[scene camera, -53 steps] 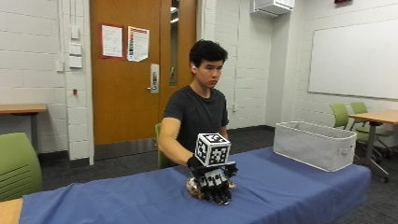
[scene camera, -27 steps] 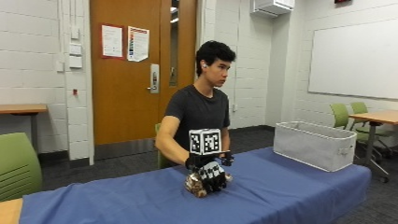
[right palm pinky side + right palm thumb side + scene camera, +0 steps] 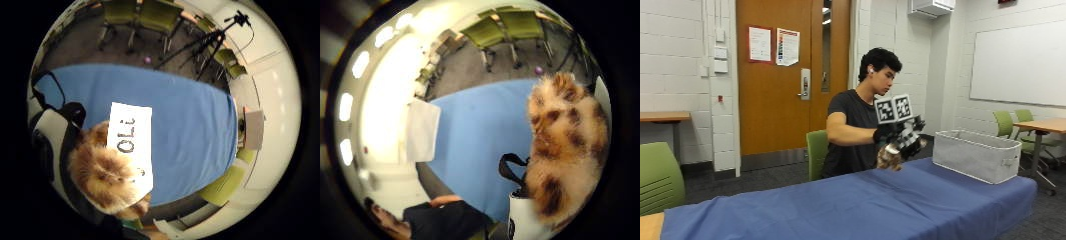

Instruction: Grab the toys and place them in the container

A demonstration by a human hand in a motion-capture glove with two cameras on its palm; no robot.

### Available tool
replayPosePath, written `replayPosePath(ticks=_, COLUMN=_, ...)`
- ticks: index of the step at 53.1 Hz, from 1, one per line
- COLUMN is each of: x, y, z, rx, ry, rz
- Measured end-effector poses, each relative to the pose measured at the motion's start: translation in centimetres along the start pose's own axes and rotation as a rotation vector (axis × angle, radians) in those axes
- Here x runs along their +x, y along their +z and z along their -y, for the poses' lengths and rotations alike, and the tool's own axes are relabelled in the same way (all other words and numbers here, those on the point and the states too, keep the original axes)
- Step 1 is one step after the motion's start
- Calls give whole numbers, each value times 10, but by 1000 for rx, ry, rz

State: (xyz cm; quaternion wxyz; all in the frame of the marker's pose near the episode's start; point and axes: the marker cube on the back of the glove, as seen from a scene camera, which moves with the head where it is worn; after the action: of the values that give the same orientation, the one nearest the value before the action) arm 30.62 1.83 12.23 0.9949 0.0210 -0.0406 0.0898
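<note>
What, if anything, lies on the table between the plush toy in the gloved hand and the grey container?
Nothing: in the outside view only bare blue tablecloth lies between the plush toy, held by the gloved right hand, and the grey container.

The room is evenly and softly lit from overhead, with hardly a shadow on the blue tablecloth (image 3: 859,205). A row of ceiling lights (image 3: 360,65) glares white in the palm views, washing out the wall beside it. The fuzzy toy (image 3: 567,150) close to the palm looks blurred.
</note>
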Motion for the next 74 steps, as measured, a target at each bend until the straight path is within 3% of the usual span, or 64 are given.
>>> replayPosePath(ticks=8, x=-103, y=-65, z=33, rx=119, ry=-216, rz=-3)
replayPosePath(ticks=14, x=-236, y=-107, z=54, rx=149, ry=-440, rz=40)
replayPosePath(ticks=28, x=-453, y=-127, z=55, rx=186, ry=-527, rz=22)
replayPosePath(ticks=31, x=-488, y=-124, z=47, rx=174, ry=-631, rz=68)
replayPosePath(ticks=36, x=-440, y=-106, z=76, rx=188, ry=-845, rz=2)
replayPosePath(ticks=43, x=-462, y=-81, z=80, rx=145, ry=-734, rz=-1)
replayPosePath(ticks=48, x=-487, y=-71, z=70, rx=115, ry=-792, rz=99)
replayPosePath(ticks=52, x=-504, y=-69, z=64, rx=48, ry=-684, rz=185)
replayPosePath(ticks=59, x=-495, y=-49, z=62, rx=-140, ry=-636, rz=-30)
replayPosePath(ticks=65, x=-484, y=-55, z=60, rx=-96, ry=-599, rz=-4)
replayPosePath(ticks=74, x=-424, y=-67, z=54, rx=-60, ry=-529, rz=-197)
